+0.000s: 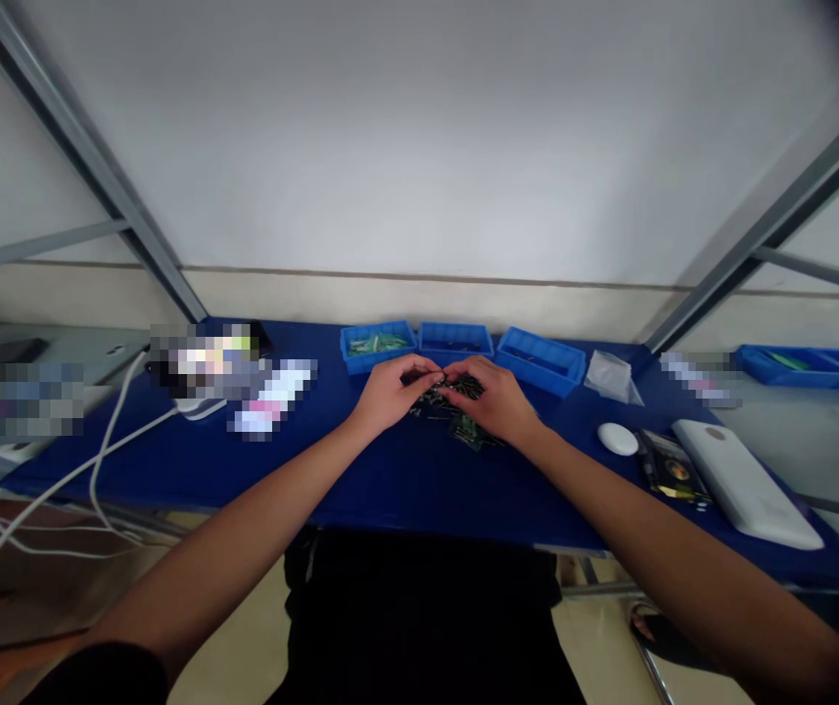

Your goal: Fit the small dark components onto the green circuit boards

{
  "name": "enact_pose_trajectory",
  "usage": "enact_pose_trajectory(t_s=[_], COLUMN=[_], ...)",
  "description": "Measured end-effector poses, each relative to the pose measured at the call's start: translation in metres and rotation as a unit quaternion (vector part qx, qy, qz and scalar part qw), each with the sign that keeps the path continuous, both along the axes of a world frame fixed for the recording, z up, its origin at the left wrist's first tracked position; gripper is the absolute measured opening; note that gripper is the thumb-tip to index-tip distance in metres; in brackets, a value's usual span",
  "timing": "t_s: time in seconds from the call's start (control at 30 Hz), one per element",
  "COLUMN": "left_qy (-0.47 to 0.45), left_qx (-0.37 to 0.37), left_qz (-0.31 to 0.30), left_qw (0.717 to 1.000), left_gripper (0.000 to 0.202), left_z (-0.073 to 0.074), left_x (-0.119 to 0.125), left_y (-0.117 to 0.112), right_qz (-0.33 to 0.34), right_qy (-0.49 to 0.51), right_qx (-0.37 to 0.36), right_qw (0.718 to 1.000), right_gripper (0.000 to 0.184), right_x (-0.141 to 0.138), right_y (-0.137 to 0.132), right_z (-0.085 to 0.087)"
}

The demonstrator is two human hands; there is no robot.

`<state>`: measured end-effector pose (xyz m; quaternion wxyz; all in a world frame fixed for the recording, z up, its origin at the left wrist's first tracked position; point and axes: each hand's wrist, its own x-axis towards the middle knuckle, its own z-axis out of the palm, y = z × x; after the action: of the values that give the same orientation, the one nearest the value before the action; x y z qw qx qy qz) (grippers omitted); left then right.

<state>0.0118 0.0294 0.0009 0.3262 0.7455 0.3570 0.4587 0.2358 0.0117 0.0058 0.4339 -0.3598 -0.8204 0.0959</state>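
Note:
Both my hands meet over a pile of small dark green parts (463,423) in the middle of the blue table (316,470). My left hand (390,392) is curled, its fingertips pinched together on a small part I cannot make out. My right hand (496,397) is also curled, fingertips touching the left hand's, over the pile. Three blue bins stand just behind: the left bin (379,345) holds green pieces, the middle bin (455,341) and the right bin (540,358) hold little that I can see.
A clear plastic bag (610,376), a white round puck (618,439), a dark card (673,468) and a long white device (746,484) lie to the right. White cables (96,460) trail off the left side. Grey frame struts (117,196) rise at both corners.

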Motion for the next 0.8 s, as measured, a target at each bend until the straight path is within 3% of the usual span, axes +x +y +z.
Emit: enact_pose_trajectory(t_s=[0.23,0.4,0.6,0.8], left_qy=[-0.037,-0.023,-0.014,0.021], left_qx=[-0.050,-0.055,-0.023,0.028], left_qz=[-0.040,-0.052,-0.055,-0.010], left_qw=[0.997,0.997,0.998,0.999], left_gripper=[0.027,0.029,0.027,0.019], left_z=[-0.0048,-0.0013,-0.0050,0.0015], left_x=[0.0011,0.0012,0.0006,0.0008], left_y=[0.0024,-0.0004,0.0014,-0.0034], right_qz=[-0.020,0.009,0.004,-0.002], right_qy=[0.035,0.047,0.078,0.063], right_qx=[-0.014,-0.006,-0.023,-0.044], right_qw=[0.999,0.999,0.997,0.997], right_gripper=[0.012,0.010,0.009,0.009], right_x=[-0.0028,-0.0027,-0.0042,-0.0042], right_y=[-0.0035,-0.0041,-0.0021,-0.0041], right_z=[0.0017,0.0049,0.0013,0.0018])
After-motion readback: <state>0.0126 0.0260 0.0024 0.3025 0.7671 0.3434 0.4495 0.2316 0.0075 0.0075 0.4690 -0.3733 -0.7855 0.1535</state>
